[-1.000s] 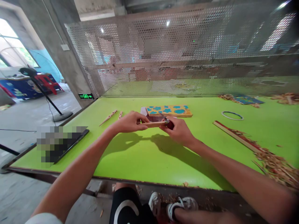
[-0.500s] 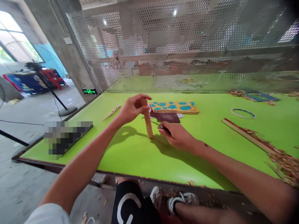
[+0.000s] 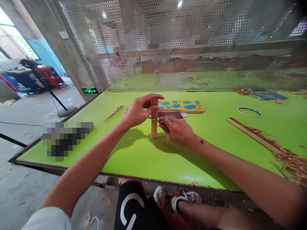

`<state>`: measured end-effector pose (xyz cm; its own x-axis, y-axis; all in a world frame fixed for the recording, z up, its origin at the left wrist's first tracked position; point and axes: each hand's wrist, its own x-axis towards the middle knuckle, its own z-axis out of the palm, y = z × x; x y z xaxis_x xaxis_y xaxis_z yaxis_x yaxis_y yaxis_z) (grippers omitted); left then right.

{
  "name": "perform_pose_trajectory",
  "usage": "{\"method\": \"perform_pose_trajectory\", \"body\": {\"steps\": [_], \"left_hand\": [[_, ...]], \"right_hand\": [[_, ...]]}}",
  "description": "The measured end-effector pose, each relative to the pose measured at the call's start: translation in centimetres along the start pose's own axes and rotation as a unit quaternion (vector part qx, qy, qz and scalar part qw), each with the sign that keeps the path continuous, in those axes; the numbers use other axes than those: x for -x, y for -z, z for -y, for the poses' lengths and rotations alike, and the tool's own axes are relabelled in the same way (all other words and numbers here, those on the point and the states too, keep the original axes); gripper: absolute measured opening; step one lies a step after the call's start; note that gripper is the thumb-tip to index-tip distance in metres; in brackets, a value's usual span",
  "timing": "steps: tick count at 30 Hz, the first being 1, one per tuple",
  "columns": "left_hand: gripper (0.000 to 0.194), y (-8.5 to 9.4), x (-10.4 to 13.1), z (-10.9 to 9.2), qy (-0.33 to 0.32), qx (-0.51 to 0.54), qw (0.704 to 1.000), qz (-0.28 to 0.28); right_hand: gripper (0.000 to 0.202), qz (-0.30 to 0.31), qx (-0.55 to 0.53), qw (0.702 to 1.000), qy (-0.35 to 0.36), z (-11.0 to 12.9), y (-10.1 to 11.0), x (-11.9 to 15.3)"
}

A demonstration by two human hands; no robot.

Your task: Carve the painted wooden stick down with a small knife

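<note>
A narrow wooden block (image 3: 154, 129) stands upright on the green tabletop (image 3: 144, 163). My left hand (image 3: 141, 110) grips its upper part between thumb and fingers. In my right hand (image 3: 177, 129) is a carving knife (image 3: 156, 120), its handle mostly hidden by my fingers. The thin blade lies across the near face of the block, below my left thumb. Behind the hands rests a yellow board with blue patches (image 3: 184, 107), and a dark brown sheet (image 3: 171, 115) lies just in front of it.
To the left lie a pointed, spotted wooden stick (image 3: 112, 113) and a blurred dark object (image 3: 69, 140). On the right are a roll of tape (image 3: 249, 112), a long wooden strip (image 3: 251, 134) and piled shavings (image 3: 291, 166). A perforated metal screen (image 3: 168, 57) borders the far edge.
The knife has moved left, from beside the block to across its face, with my right hand following. The block stands straighter, still held at the top by my left hand.
</note>
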<state>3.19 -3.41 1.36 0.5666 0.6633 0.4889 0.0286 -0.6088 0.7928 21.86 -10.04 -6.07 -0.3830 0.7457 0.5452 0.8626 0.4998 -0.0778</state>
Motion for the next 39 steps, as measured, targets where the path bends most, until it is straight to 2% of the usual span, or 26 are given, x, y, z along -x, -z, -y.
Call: {"method": "perform_pose_trajectory", "body": {"steps": [8,20,27,32,35,39], "left_hand": [[0.033,-0.1,-0.5,0.2,0.002,-0.014,1.000,0.004],[0.033,-0.1,-0.7,0.3,0.010,-0.011,1.000,0.003],[0.032,0.4,-0.9,0.9,0.017,0.003,1.000,-0.016],[0.034,1.3,-0.7,1.5,0.008,0.004,1.000,-0.022],[0.036,1.8,-0.5,2.0,-0.004,0.007,1.000,-0.018],[0.040,1.9,-0.5,2.6,-0.013,0.009,1.000,-0.019]], "right_hand": [[0.028,-0.004,-0.054,0.998,-0.037,0.1,-0.3,0.2],[0.022,-0.018,-0.119,0.991,-0.050,0.0,-1.3,0.6],[0.025,0.037,-0.097,0.993,-0.057,-0.1,-1.8,1.5],[0.027,0.111,-0.015,0.993,-0.039,0.1,-1.3,1.7],[0.030,0.126,-0.003,0.992,-0.023,0.0,-1.0,1.8],[0.027,0.126,-0.017,0.991,-0.040,-0.3,-0.8,1.9]]}}
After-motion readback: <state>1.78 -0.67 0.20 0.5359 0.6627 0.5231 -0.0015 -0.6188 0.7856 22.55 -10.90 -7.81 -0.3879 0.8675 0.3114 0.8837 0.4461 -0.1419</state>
